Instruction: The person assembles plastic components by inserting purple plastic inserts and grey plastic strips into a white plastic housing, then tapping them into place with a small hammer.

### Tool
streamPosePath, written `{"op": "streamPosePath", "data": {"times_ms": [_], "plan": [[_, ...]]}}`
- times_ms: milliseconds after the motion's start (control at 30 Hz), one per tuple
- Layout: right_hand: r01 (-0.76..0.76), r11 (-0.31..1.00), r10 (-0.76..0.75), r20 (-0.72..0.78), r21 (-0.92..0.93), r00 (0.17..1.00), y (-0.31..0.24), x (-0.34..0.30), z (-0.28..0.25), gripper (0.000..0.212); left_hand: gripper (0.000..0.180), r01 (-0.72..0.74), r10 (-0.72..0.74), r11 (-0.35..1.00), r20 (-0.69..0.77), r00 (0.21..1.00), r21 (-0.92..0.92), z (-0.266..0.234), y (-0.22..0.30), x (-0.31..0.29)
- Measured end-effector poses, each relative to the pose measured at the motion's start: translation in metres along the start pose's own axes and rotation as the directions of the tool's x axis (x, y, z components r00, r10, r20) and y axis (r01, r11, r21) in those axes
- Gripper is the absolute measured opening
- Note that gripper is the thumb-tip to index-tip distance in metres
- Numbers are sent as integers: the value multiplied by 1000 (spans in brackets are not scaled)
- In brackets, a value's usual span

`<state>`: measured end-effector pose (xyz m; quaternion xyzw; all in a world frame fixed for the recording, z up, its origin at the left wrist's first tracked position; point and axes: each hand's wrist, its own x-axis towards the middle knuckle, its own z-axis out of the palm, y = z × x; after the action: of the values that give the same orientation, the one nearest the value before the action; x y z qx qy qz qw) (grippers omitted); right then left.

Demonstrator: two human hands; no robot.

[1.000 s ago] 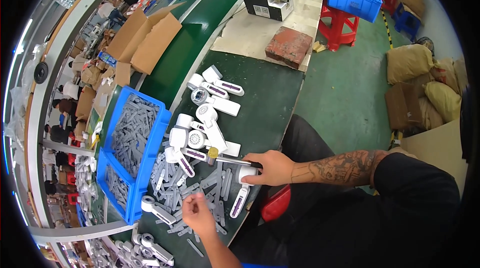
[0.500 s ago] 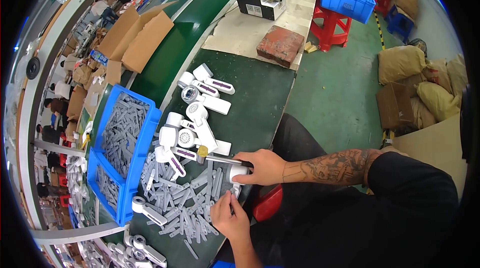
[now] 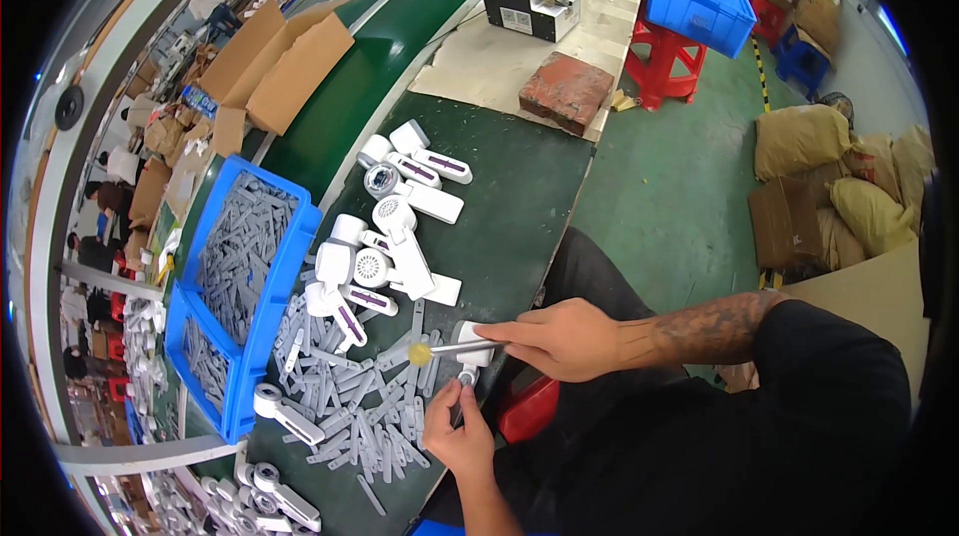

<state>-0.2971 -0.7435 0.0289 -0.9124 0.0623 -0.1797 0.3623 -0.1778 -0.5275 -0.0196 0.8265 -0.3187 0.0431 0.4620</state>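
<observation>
While a hammer (image 3: 455,347) is gripped in the right hand (image 3: 569,338), one finger laid along its shaft, the thumb and forefinger of the left hand (image 3: 464,441) are brought close together at the lower end of a white gadget (image 3: 479,358); whether anything is pinched there cannot be told. The white gadget is placed at the near edge of the green surface (image 3: 499,196), partly covered by the hammer. Should the hammer be let slip, those fingertips could be struck, or the white gadget knocked off the edge. Grey strips (image 3: 385,436) are heaped close by and could be scattered if bumped. More strips (image 3: 245,236) are held in a blue tray (image 3: 262,336), near a cluster of white gadgets (image 3: 410,266); farther off, a reddish block (image 3: 566,91) and a small machine (image 3: 519,11) are set out, and sacks (image 3: 802,141) are piled on the floor (image 3: 679,216).
</observation>
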Motion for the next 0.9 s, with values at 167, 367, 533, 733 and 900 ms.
{"op": "streamPosePath", "data": {"times_ms": [167, 367, 533, 733, 900], "plan": [[47, 997, -43, 54, -65, 998, -8, -20, -30, 55, 21, 257, -252, 961, 56, 966, -99, -5, 12, 4], [43, 975, 7, 226, -218, 974, -4, -25, -24, 57, 30, 214, -212, 964, 29, 977, -158, -2, 5, 3], [24, 974, 46, 299, -226, 953, -2, -22, -20, 58, 32, 244, -238, 951, 57, 970, -190, -2, 2, 3], [119, 990, -116, 48, -73, 992, -32, -5, -39, 59, 48, -63, 56, 982, 47, 997, 178, -36, 5, 6], [174, 981, -162, 133, -86, 978, -34, -14, -29, 60, 34, -130, 101, 953, 117, 988, 274, -44, -13, -4]]}}
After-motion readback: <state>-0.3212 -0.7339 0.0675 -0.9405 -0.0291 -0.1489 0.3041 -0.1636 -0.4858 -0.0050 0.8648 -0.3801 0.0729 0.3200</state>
